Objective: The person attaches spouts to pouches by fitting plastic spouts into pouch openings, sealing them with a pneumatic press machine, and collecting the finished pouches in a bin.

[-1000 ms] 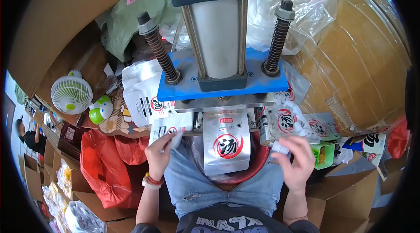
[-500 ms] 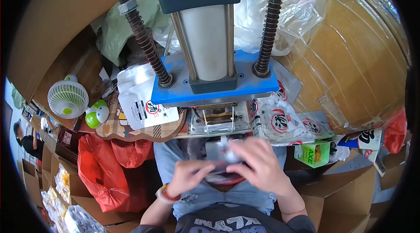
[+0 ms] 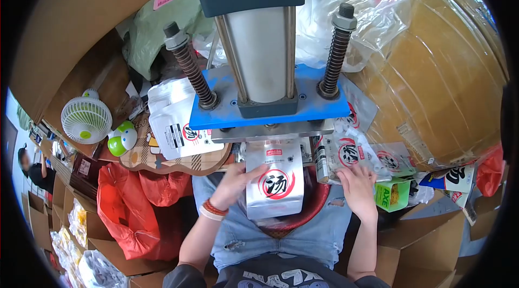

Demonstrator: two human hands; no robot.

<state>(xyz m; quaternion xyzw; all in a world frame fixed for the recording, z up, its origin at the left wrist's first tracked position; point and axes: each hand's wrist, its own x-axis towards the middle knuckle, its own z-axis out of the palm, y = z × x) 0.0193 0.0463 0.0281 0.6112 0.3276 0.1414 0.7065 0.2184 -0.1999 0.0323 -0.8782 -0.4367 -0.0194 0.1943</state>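
A person's left hand (image 3: 233, 182) pinches the side of a silver bag (image 3: 275, 201), its upper end beneath a press (image 3: 262, 55) — seemingly to hold it straight. The right hand (image 3: 358, 189), fingers loosely spread, touches bags (image 3: 348, 147) piled alongside, likely for easy reach — its grip unclear.

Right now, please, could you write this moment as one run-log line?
left hand: touching silver pouch, grip unclear; right hand: open, at pouch stack; press: above silver pouch's upper end; red container: below silver pouch
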